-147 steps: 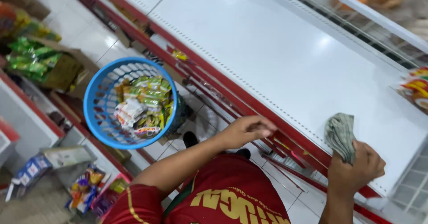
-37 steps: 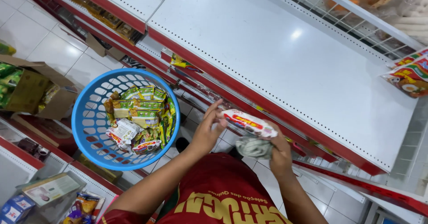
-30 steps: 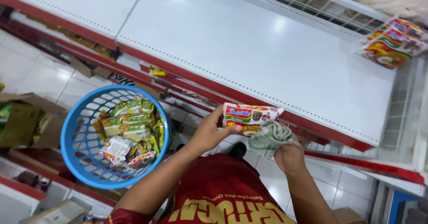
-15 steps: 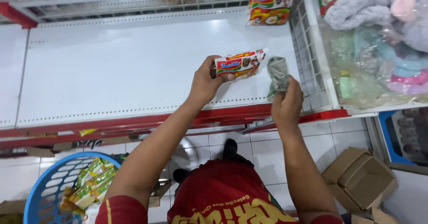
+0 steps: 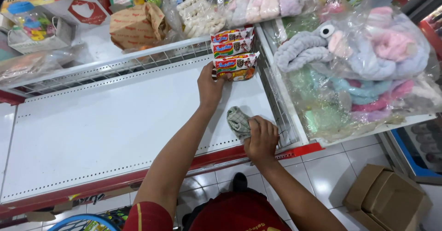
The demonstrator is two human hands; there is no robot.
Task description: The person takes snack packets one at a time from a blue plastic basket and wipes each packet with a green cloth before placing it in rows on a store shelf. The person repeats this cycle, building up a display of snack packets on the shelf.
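Observation:
My left hand [image 5: 209,84] reaches to the back right corner of a white perforated shelf [image 5: 106,129] and holds a noodle packet [image 5: 235,66] flat against a short row of the same packets [image 5: 232,40]. My right hand [image 5: 262,139] rests nearer the shelf's red front edge, closed on a crumpled grey-green cloth [image 5: 238,122] that lies on the shelf surface.
A wire divider [image 5: 271,93] bounds the shelf on the right; beyond it lie bagged plush toys [image 5: 350,60]. Behind a wire rail [image 5: 115,67] stand boxes and bagged goods. Open cardboard boxes [image 5: 391,199] sit on the tiled floor. A blue basket rim [image 5: 83,222] shows at the bottom.
My left hand carried the noodle packet from mid-air to the row at the shelf's back right. My right hand dropped with the cloth onto the shelf. The view swung right, off the basket.

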